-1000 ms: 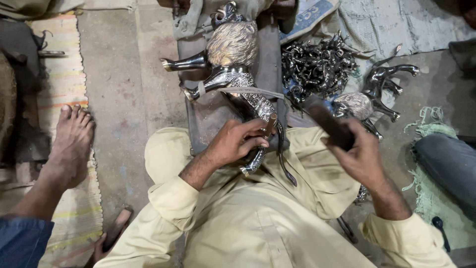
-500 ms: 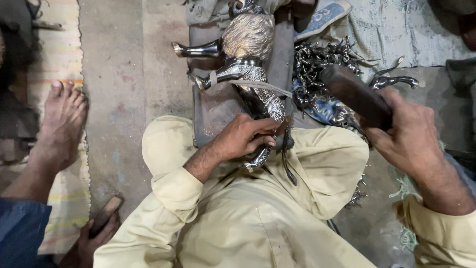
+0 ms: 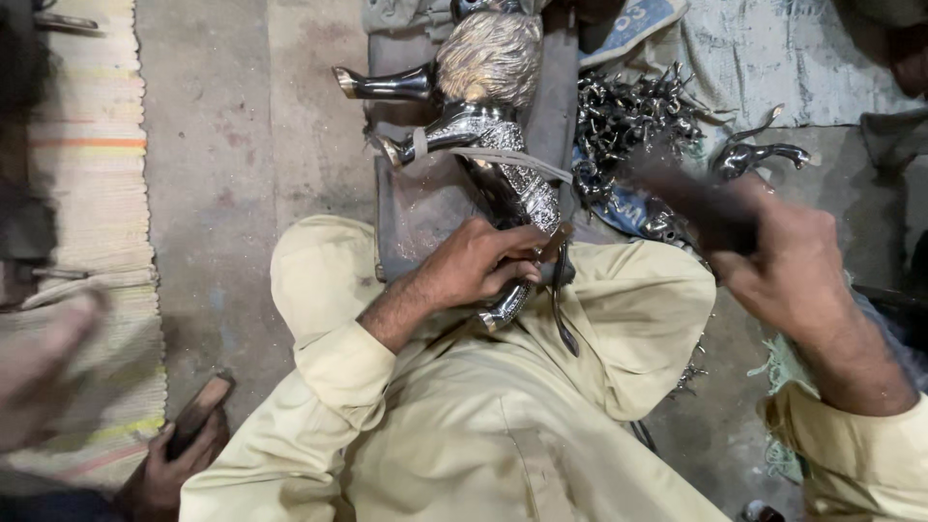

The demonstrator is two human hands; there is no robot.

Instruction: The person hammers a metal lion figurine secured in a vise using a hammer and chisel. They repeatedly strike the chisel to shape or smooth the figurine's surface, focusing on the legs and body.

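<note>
The person sits on the concrete floor (image 3: 213, 193) with knees spread, and a dark work slab (image 3: 425, 208) runs out between the legs. On it lies the biggest piece, a silver metal animal figure (image 3: 483, 106) with a textured mane, its legs pointing left and its patterned body running down toward the lap.

The left hand (image 3: 483, 263) is closed around the figure's lower end, pinning it against the slab and thigh, and a small punch-like tool (image 3: 553, 242) shows at its fingers. The right hand (image 3: 788, 266) is raised to the right, wrapped around a dark mallet (image 3: 691, 198) that is blurred with motion.

To do this striking step well, I judge that the left hand should keep the figure pressed flat so it cannot roll. The blows should land square on the tool, short and even, with fingers kept below the struck end.

Behind, a heap of small silver castings (image 3: 628, 121) lies on pale cloth (image 3: 793, 58), close enough to be knocked. At lower left, another person's hand (image 3: 164, 474) holds a dark block (image 3: 198, 414) beside a striped mat (image 3: 92, 193).
</note>
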